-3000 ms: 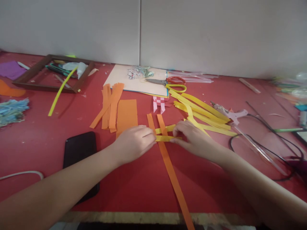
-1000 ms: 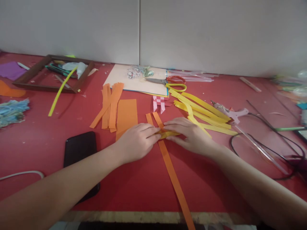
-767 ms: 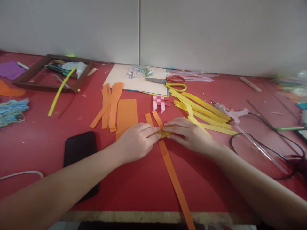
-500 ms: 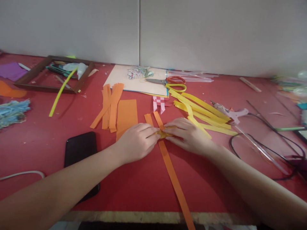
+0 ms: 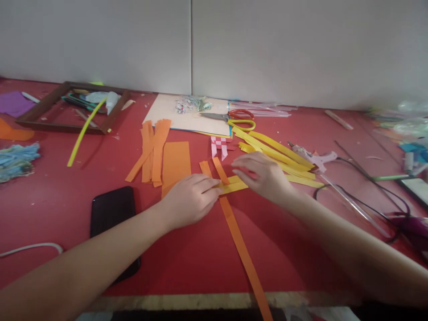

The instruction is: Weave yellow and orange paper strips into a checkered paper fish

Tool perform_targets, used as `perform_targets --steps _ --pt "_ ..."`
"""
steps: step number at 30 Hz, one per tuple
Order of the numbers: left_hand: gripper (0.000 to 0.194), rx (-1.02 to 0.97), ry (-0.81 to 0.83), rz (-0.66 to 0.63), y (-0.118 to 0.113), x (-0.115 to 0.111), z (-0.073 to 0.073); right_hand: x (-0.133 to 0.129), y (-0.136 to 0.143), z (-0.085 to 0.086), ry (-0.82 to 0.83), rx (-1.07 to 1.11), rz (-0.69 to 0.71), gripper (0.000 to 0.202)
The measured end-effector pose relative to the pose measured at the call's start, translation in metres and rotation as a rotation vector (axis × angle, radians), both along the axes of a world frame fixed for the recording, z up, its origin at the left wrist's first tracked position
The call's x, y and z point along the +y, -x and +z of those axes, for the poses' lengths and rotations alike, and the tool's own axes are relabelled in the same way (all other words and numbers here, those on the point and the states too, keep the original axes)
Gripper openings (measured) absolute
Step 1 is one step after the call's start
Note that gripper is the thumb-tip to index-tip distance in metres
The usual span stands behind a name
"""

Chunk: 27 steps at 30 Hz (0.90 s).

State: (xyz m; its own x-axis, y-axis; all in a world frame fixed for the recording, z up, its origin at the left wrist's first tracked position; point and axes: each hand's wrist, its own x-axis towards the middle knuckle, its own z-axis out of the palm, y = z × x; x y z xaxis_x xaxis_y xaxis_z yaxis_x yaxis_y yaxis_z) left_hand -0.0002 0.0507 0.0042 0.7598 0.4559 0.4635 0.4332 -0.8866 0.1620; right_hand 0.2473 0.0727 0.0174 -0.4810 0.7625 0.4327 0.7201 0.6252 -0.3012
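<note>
My left hand (image 5: 192, 200) grips the left end of a yellow paper strip (image 5: 236, 184), its fingertips closed on the spot where yellow and orange strips cross. From that crossing a long orange paper strip (image 5: 242, 247) runs down past the table's front edge. Two short orange ends (image 5: 220, 170) stick out above it. My right hand (image 5: 264, 176) hovers over the right part of the yellow strip, thumb and fingers apart, holding nothing. Just beyond lies a small pink-and-white woven paper piece (image 5: 219, 145). What sits under my left fingers is hidden.
Loose yellow strips (image 5: 284, 151) and a glue gun (image 5: 314, 158) with a black cord lie right. Orange strips (image 5: 152, 151), an orange sheet (image 5: 176, 162) and a black phone (image 5: 113, 209) lie left. Scissors (image 5: 230, 118) rest at the back, near a wooden frame (image 5: 60, 127).
My right hand has let go of the yellow strip and lifted slightly up and to the right, uncovering the strip. My left hand has stayed in place.
</note>
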Motion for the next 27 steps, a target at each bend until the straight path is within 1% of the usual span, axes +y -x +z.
perform_targets --steps 3,6,9,11,13,16,18,20,22,25,27 --pt "0.024 -0.043 0.07 -0.02 0.002 0.0 0.003 0.026 -0.001 0.002 -0.043 -0.14 -0.014 0.022" --pt "0.024 -0.108 0.183 -0.019 0.004 0.002 0.008 0.05 0.003 0.001 -0.043 -0.265 0.061 0.031" --pt "0.023 -0.19 0.271 -0.005 0.005 0.004 0.011 0.066 0.01 -0.005 -0.045 -0.231 0.056 0.028" --pt "0.022 -0.245 0.31 0.017 0.006 0.005 0.013 0.071 0.015 -0.008 -0.035 -0.116 0.011 0.026" --pt "0.02 -0.296 0.347 0.044 0.006 0.005 0.014 0.072 0.019 -0.008 -0.02 0.044 -0.095 0.024" --pt "0.017 -0.369 0.406 0.095 0.007 0.006 0.015 0.07 0.025 0.0 0.016 0.308 -0.291 0.019" --pt "0.014 -0.419 0.443 0.15 0.008 0.006 0.015 0.068 0.028 0.009 0.061 0.464 -0.354 0.017" --pt "0.012 -0.473 0.481 0.214 0.008 0.007 0.013 0.063 0.032 0.016 0.114 0.575 -0.37 0.016" --pt "0.013 -0.56 0.534 0.264 0.008 0.009 0.009 0.057 0.036 0.022 0.178 0.657 -0.359 0.016" --pt "0.027 -0.727 0.615 0.311 0.008 0.014 0.002 0.044 0.043 0.025 0.352 0.78 -0.252 0.015" --pt "0.039 -0.787 0.64 0.33 0.009 0.017 -0.002 0.033 0.048 0.027 0.485 0.865 -0.181 0.013"
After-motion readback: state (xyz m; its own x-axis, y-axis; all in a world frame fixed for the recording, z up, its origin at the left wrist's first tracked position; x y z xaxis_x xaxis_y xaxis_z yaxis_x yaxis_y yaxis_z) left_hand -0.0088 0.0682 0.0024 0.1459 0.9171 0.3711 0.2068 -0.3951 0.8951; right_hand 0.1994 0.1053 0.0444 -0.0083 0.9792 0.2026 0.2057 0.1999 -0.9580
